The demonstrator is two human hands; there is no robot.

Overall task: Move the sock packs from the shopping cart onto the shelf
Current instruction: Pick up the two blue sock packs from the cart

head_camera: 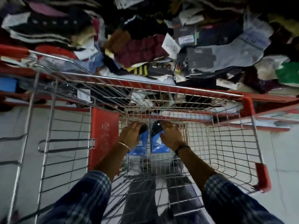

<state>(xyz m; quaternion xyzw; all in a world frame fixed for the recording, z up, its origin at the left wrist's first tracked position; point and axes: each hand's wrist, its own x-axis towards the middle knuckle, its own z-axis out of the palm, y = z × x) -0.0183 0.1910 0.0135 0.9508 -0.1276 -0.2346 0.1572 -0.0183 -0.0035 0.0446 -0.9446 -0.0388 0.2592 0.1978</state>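
Two blue sock packs lie side by side deep in the wire shopping cart [226,143]. My left hand [131,135] grips the left sock pack [143,143] by its dark top end. My right hand [171,136] closes over the right sock pack [157,143], whose dark sock shows above the blue card. Both arms wear checked sleeves and reach down into the cart. The shelf [267,98], red-edged, runs just beyond the cart's far rim.
The shelf holds a heap of mixed sock packs and clothes [145,46]. A red plastic panel [103,135] hangs on the cart's left side, red corner guards [263,177] on its right. A second wire cart frame [24,143] stands left. Pale floor surrounds.
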